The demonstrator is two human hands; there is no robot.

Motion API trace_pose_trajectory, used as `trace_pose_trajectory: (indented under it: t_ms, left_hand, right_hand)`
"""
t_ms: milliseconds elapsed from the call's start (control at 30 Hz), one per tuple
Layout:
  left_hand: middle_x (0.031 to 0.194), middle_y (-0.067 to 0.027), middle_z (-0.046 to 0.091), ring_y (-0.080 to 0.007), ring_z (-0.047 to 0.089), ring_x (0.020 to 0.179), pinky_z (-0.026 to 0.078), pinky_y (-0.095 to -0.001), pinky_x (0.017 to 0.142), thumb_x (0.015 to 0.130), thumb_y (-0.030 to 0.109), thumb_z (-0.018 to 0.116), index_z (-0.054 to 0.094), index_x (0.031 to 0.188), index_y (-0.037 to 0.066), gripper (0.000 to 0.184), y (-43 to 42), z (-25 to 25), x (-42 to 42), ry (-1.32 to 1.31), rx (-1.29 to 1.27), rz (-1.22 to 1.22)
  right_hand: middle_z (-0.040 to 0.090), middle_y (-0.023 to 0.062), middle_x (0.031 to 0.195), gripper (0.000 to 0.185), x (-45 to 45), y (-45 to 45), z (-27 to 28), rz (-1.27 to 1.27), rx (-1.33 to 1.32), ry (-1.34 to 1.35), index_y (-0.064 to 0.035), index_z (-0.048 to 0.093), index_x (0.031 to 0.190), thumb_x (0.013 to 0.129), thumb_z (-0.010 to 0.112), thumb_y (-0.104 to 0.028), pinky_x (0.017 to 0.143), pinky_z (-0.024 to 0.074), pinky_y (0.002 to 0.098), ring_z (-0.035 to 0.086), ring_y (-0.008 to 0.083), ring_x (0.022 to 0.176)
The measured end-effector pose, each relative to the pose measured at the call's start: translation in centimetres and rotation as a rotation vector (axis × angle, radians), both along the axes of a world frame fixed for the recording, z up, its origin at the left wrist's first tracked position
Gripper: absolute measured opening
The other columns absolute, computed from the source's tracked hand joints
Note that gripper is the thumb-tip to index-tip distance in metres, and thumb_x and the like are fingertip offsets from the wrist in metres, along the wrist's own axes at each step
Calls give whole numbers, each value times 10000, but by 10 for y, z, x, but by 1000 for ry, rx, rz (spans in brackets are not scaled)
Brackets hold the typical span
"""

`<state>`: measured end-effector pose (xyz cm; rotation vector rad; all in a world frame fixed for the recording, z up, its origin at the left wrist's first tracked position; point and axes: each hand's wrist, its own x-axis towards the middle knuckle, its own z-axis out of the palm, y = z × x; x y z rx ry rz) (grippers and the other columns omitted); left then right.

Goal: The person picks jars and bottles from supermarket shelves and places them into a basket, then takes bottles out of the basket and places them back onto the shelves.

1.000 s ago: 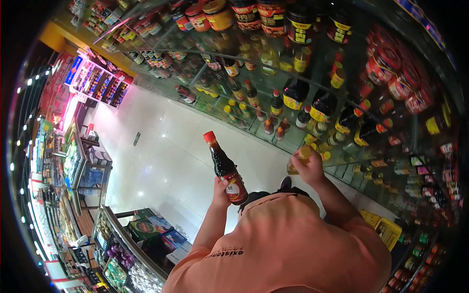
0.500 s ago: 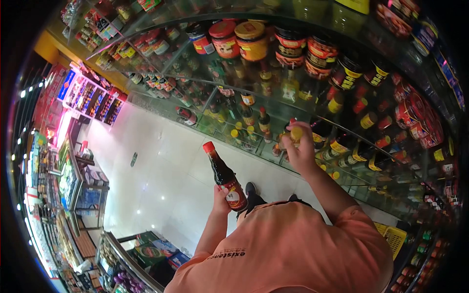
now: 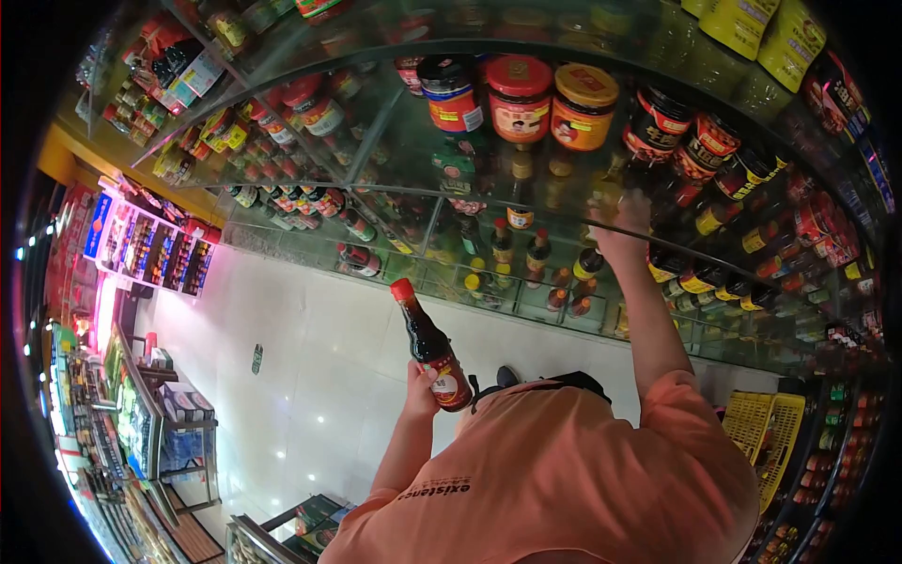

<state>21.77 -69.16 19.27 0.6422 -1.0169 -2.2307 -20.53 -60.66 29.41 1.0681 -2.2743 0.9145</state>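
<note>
My left hand (image 3: 422, 386) is wrapped round the lower part of a dark sauce bottle (image 3: 428, 343) with a red cap and a red label, held tilted over the floor. My right hand (image 3: 621, 226) reaches in between the glass shelves, around a pale yellow bottle (image 3: 609, 195) that shows faintly through the glass. Above it on the upper shelf sit a jar with a yellow lid (image 3: 583, 108) and a jar with a red lid (image 3: 519, 100). Red-capped bottles (image 3: 536, 256) stand lower, left of my right hand.
Glass shelf edges (image 3: 526, 209) run across above and beside my right arm. A yellow basket (image 3: 749, 425) is at the right. Pale floor tiles (image 3: 310, 367) stretch to the left, with a produce stand (image 3: 150, 414) beyond and a lit display rack (image 3: 150, 240) at the upper left.
My right hand has moved up and inward among the shelves with the yellow-capped bottle it held. The view has shifted toward the shelves. My left hand keeps the dark bottle.
</note>
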Motion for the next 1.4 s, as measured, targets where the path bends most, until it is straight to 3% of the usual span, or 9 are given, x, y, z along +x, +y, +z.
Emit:
trace_pose_trajectory:
  t_ms: [433, 600, 767, 867, 967, 1233, 1300, 1333, 1400]
  left_hand:
    - [990, -146, 687, -245, 706, 852, 595, -374, 747, 746, 409, 835, 544, 1267, -16, 733, -45, -25, 17, -16, 26, -56]
    - [994, -128, 682, -236, 696, 874, 581, -378, 773, 748, 394, 833, 573, 1206, -10, 664, -49, -29, 16, -40, 18, -93]
    - [1000, -118, 671, -227, 683, 867, 567, -366, 762, 750, 391, 831, 572, 1195, -13, 654, -45, -35, 2, -65, -15, -157]
    - [1003, -120, 672, -229, 685, 869, 568, -367, 768, 752, 407, 825, 574, 1190, -13, 656, -39, -30, -9, -68, -56, -208]
    - [1009, -120, 673, -225, 684, 877, 568, -360, 764, 761, 433, 814, 571, 1193, -10, 665, -26, -19, -24, -81, -49, -280]
    - [1067, -142, 659, -232, 677, 920, 568, -367, 784, 795, 511, 783, 546, 1206, 7, 691, 46, 15, -100, -40, -46, -525]
    - [1063, -149, 658, -243, 674, 927, 562, -386, 795, 840, 651, 684, 550, 1202, 24, 736, 70, 2, -116, -65, -50, -580]
    - [1057, -158, 662, -270, 673, 922, 557, -414, 807, 943, 742, 397, 560, 1208, 28, 779, 84, -3, -125, -45, -74, -641]
    - [1054, -162, 665, -282, 672, 916, 556, -423, 810, 975, 715, 273, 563, 1216, 27, 785, 120, -6, -139, -127, 70, -710]
  right_hand:
    - [625, 213, 986, 346, -33, -21, -24, 82, -172, 22, -20, 629, 1094, 811, 760, -170, 832, 459, 515, 575, 442, 941]
    - [646, 196, 1024, 363, -37, -21, -29, 83, -298, -226, -15, 628, 1133, 826, 773, -144, 829, 482, 445, 625, 386, 967]
    - [663, 181, 1040, 426, -27, -11, -22, -30, -91, -123, 4, 609, 1157, 809, 807, -143, 824, 500, 407, 652, 349, 969]
    - [567, 32, 937, 447, -6, -3, -31, 111, -482, -469, -14, 497, 1261, 888, 736, -75, 758, 485, 289, 579, 136, 853]
    - [594, 66, 924, 459, 49, 30, -47, 65, -272, -498, -23, 541, 1235, 870, 761, -194, 718, 487, 320, 570, 187, 766]
    - [590, 36, 895, 296, 173, 128, -81, 478, -98, -1053, -52, 567, 1206, 949, 664, -161, 650, 474, 287, 560, 127, 718]
    - [594, 42, 912, 275, 173, 159, -75, 454, -136, -1197, -47, 554, 1241, 993, 598, -158, 660, 481, 281, 564, 125, 729]
    - [583, 37, 910, 263, 170, 174, -74, 468, -240, -1265, -46, 533, 1262, 1015, 554, -133, 661, 483, 277, 556, 109, 739]
    - [581, 32, 928, 265, 163, 215, -78, 480, -345, -1283, -54, 513, 1301, 1060, 474, -156, 658, 482, 268, 547, 94, 752]
